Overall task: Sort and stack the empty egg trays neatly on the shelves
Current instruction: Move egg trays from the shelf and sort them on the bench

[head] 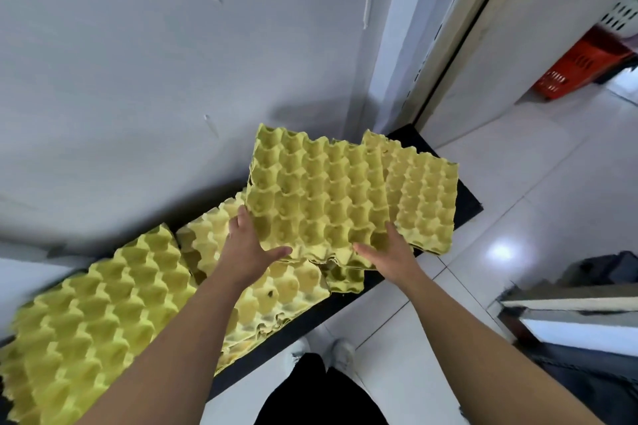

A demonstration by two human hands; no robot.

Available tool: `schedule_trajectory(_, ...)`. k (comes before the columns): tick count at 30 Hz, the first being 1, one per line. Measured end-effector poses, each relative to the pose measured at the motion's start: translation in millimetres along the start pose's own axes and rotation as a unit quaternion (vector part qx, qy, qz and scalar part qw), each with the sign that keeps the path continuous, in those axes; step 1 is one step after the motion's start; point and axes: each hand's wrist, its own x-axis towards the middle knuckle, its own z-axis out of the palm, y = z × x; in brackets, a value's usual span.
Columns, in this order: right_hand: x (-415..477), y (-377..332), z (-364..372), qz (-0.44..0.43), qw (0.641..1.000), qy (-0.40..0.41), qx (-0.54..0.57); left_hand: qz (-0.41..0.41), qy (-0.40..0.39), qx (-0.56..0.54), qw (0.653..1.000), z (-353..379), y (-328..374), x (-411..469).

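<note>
Task status: early to middle stage, judged from the present layout. The held egg tray [317,193] is raised over the black shelf [466,201], cups upward and tilted, with its far edge close to the wall [138,79]. The left hand [247,245] grips the tray's near-left corner, thumb over the near rim. The right hand [390,252] grips the near-right corner in the same way; the fingers of both hands pass beneath the tray and are hidden. No neat stack is visible yet. The right-hand tray [423,203] lies cups up at the shelf's right end, partly overlapped by the held tray. The middle pile [276,290] lies askew under the left forearm, with ragged, offset edges. The left-hand tray [100,300] lies inverted, bumps upward, and overhangs the shelf's front edge. Remaining work, as estimated: turn all trays the same way, align their edges and nest them into one stack. Clearances: the wall closes off the rear of the shelf, so trays can enter and leave only from the front or from above. The shelf's right end finishes just beyond the right-hand tray, leaving a narrow bare strip. The tiled floor [518,217] in front and to the right is open. A red basket [580,69] stands well apart, past the doorway.
</note>
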Motion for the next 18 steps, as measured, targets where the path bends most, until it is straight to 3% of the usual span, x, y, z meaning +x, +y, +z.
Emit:
schedule_trajectory(9,-27,-26,1,-0.049,0.996,0.06,-0.044,0.032,0.08,-0.055,0.995,-24,6,-14)
schedule_trajectory(18,-75,-78,-8,-0.209,0.967,0.098,-0.106,0.036,0.219,-0.143,0.964,-74,7,-98)
